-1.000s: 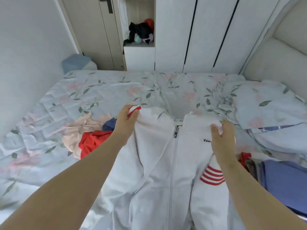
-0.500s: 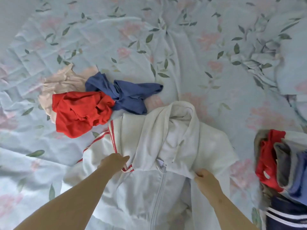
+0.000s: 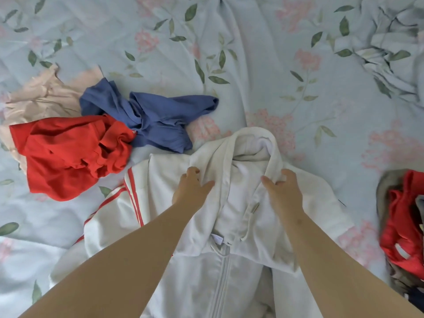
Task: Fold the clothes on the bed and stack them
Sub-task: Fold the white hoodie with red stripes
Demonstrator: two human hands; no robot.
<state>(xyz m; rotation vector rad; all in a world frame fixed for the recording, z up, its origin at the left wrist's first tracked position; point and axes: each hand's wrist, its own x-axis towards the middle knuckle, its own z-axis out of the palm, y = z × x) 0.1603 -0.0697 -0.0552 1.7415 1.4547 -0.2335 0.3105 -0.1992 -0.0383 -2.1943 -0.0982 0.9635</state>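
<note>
1. Left hand (image 3: pixel 192 188): fingers curled into the cloth at the left side of the hood (image 3: pixel 250 145), thumb spread inward. It holds a small gather of fabric.
2. Right hand (image 3: pixel 284 194): fingers hooked over the hood's right edge, thumb on the inner face. It grips that edge.
3. White zip hoodie (image 3: pixel 160 180): lies front-up on the bed, zip (image 3: pixel 223 278) closed and running toward the wearer of the camera. The hood sits rumpled between the two hands. The red-striped sleeve (image 3: pixel 114 214) is bunched out to the left.
4. Step in hand, as judged: spreading and squaring the hoodie, hood first, with no fold made yet.
5. Next move, as judged: the hood needs to be laid flat and centred, then the sleeves drawn straight before they are turned in.
6. Unfolded items, upper left: red garment (image 3: pixel 68 154), blue garment (image 3: pixel 151 120) and pale pink garment (image 3: pixel 39 99), crumpled and touching one another. The blue one lies just beside the hoodie's shoulder.
7. Pile at right edge (image 3: pixel 403 216): red and grey-brown pieces, partly out of view. It is likely the stack.
8. Floral bedsheet (image 3: pixel 298 72): creased and bare beyond the hood.
</note>
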